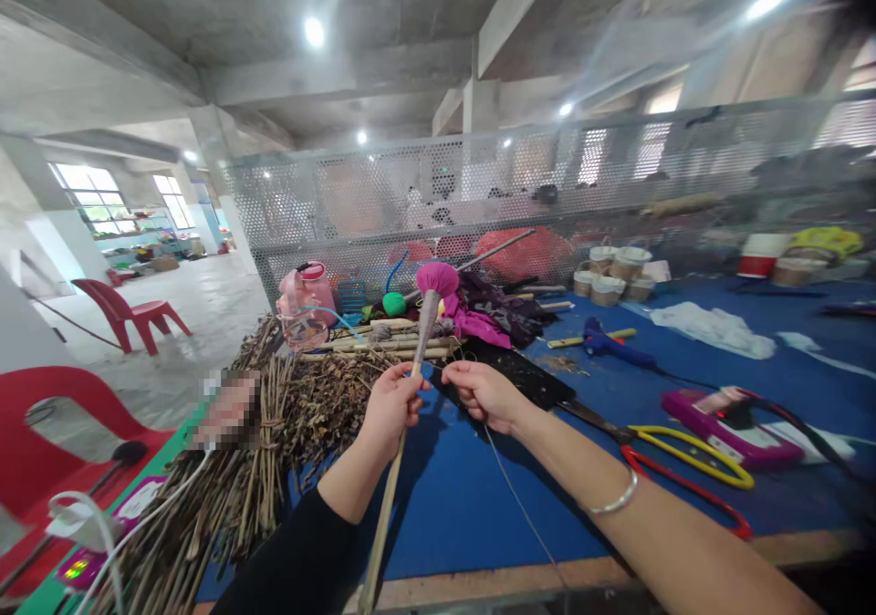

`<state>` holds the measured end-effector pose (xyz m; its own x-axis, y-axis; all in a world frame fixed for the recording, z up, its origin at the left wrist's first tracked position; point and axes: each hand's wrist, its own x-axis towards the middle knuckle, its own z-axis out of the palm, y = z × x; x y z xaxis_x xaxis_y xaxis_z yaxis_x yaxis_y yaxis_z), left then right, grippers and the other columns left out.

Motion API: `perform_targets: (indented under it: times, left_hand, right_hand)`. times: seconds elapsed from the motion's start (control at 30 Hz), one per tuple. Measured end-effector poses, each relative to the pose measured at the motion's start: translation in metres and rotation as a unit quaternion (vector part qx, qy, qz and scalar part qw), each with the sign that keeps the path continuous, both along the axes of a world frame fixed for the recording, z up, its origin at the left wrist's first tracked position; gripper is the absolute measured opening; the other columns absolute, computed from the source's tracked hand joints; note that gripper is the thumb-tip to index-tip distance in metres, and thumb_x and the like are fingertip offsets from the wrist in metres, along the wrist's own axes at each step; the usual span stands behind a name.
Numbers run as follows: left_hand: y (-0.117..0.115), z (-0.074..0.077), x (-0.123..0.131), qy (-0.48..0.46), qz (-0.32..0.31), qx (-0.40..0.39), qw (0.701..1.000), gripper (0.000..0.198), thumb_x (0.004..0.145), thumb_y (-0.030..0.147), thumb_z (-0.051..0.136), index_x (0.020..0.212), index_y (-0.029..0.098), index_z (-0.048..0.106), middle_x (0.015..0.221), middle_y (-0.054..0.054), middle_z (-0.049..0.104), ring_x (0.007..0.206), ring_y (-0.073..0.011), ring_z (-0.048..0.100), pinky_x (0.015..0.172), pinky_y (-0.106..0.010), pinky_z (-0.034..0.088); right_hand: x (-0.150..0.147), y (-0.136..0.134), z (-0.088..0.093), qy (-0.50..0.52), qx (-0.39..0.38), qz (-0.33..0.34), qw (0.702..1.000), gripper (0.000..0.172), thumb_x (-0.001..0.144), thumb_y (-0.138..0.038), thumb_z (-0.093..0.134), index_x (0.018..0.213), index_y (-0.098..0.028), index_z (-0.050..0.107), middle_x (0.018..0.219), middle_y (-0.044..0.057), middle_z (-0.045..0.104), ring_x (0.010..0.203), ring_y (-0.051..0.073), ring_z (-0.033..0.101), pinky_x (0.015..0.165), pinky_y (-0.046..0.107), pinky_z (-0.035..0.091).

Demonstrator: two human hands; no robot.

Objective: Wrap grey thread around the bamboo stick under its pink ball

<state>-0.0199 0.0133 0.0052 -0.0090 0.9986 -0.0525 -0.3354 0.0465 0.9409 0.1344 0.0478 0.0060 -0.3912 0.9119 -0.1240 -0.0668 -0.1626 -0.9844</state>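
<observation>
A wooden stick point(387, 519) slants up from the table's front edge, topped by a round magenta cloth head point(437, 277). Below that head its neck is wrapped in grey point(427, 318). My left hand point(393, 405) is closed around the stick just under the wrapping. To its right, my right hand point(489, 394) pinches a thin grey cord point(518, 495), whose tail hangs down over the table edge. A small blue round thing point(427, 371) shows between the two hands, partly hidden by my left fingers.
Scissors with yellow and red handles point(691, 455) lie to the right, near a purple device point(732, 432) and a blue glue gun point(616, 349). Bundled dry stalks point(266, 423) cover the left side. Small pots point(609, 277) and a perforated metal screen point(383, 195) stand behind.
</observation>
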Motion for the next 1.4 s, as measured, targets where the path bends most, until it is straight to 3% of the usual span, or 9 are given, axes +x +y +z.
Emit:
perform_targets:
  times: [0.13,0.33,0.5,0.63,0.9,1.07,1.2,1.3,1.4]
  left_hand:
    - [0.001,-0.003,0.003,0.001,0.011,-0.017,1.000,0.040,0.052,0.025,0.075,0.080,0.014,0.049,0.056,0.006,0.050,0.035,0.0002,0.029,0.032,-0.014,0.014]
    - [-0.001,-0.003,0.004,-0.050,-0.015,-0.010,0.999,0.031,0.057,0.026,0.074,0.076,0.013,0.052,0.070,-0.002,0.061,0.039,0.0000,0.038,0.032,-0.012,0.020]
    - [-0.006,0.000,0.005,-0.035,-0.078,-0.014,0.996,0.034,0.066,0.035,0.069,0.090,0.014,0.058,0.079,-0.003,0.064,0.039,-0.0006,0.039,0.031,-0.012,0.023]
    - [-0.011,0.003,0.008,-0.001,-0.109,-0.066,0.992,0.036,0.072,0.043,0.061,0.096,0.016,0.058,0.061,0.004,0.053,0.033,0.0007,0.027,0.031,-0.013,0.017]
    - [-0.007,-0.004,0.014,0.049,-0.048,-0.030,0.997,0.036,0.059,0.038,0.071,0.070,0.015,0.047,0.057,0.004,0.053,0.031,0.0021,0.022,0.031,-0.014,0.011]
    - [-0.010,-0.001,0.015,0.058,-0.016,-0.005,0.998,0.040,0.064,0.047,0.066,0.083,0.014,0.054,0.064,0.000,0.059,0.035,-0.0014,0.035,0.031,-0.015,0.019]
    - [-0.012,0.003,0.012,0.060,-0.054,-0.057,0.995,0.046,0.067,0.050,0.063,0.094,0.014,0.056,0.054,0.007,0.046,0.034,-0.0011,0.031,0.031,-0.014,0.017]
    - [-0.010,0.001,0.011,0.034,-0.067,-0.051,0.996,0.047,0.063,0.051,0.066,0.090,0.015,0.055,0.049,0.009,0.041,0.032,-0.0002,0.026,0.031,-0.014,0.013]
    - [-0.005,-0.005,0.014,0.039,-0.043,-0.021,0.998,0.045,0.057,0.049,0.071,0.079,0.016,0.050,0.053,0.006,0.050,0.030,0.0009,0.024,0.031,-0.014,0.012]
  right_hand:
    - [-0.002,-0.002,-0.012,0.013,0.007,-0.014,1.000,0.024,0.067,-0.039,0.061,0.072,-0.017,0.051,0.040,-0.012,0.024,0.032,0.002,0.012,0.031,0.017,0.006]
    - [-0.004,0.000,-0.013,0.039,0.030,-0.017,0.999,0.029,0.063,-0.041,0.064,0.070,-0.017,0.051,0.039,-0.013,0.024,0.033,0.002,0.012,0.031,0.018,0.006]
    - [-0.004,0.006,-0.013,0.079,0.045,-0.021,0.996,0.033,0.061,-0.042,0.068,0.068,-0.019,0.045,0.036,-0.013,0.026,0.032,0.002,0.013,0.030,0.018,0.006]
    - [-0.001,0.008,-0.014,0.079,0.040,-0.023,0.996,0.032,0.062,-0.040,0.067,0.068,-0.019,0.044,0.037,-0.014,0.024,0.031,0.002,0.012,0.031,0.017,0.006]
    - [-0.003,0.004,-0.015,0.068,0.029,-0.033,0.997,0.030,0.062,-0.037,0.066,0.069,-0.020,0.042,0.037,-0.013,0.027,0.031,0.002,0.014,0.031,0.017,0.007]
    - [-0.001,0.007,-0.017,0.079,0.054,-0.041,0.995,0.027,0.064,-0.036,0.063,0.069,-0.020,0.041,0.038,-0.013,0.029,0.031,0.003,0.015,0.032,0.018,0.007]
    - [0.001,0.009,-0.018,0.041,0.058,-0.071,0.995,0.023,0.064,-0.032,0.061,0.066,-0.020,0.042,0.037,-0.012,0.029,0.031,0.003,0.017,0.033,0.019,0.007]
    - [0.000,0.009,-0.017,0.038,0.058,-0.069,0.995,0.023,0.063,-0.032,0.061,0.065,-0.019,0.041,0.037,-0.013,0.028,0.032,0.003,0.016,0.034,0.020,0.007]
    - [-0.003,0.007,-0.015,0.053,0.066,-0.065,0.994,0.025,0.063,-0.034,0.061,0.066,-0.019,0.041,0.038,-0.013,0.028,0.032,0.003,0.016,0.035,0.020,0.007]
